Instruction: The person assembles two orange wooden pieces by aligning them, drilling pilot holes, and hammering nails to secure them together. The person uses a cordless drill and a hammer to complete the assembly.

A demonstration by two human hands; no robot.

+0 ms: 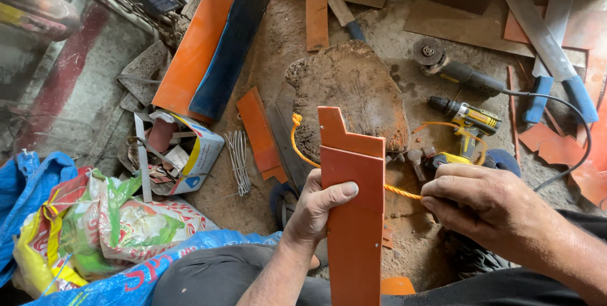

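Note:
My left hand (319, 208) grips an upright stack of notched orange boards (353, 217), thumb pressed across the front face. A yellow twisted cord (302, 148) loops out from the left of the boards, passes behind them and comes out on the right. My right hand (487, 208) pinches that cord just right of the boards. I am sitting on the ground with my knees below the hands. A worn wooden block (354, 94) lies right behind the boards.
A cordless drill (465, 130), a hammer (417, 157) and an angle grinder (446, 66) with its cable lie to the right. Orange panels (196, 47), a dark blue panel (231, 47), a cardboard box (180, 154), wire pieces (239, 160) and sacks (95, 230) sit to the left.

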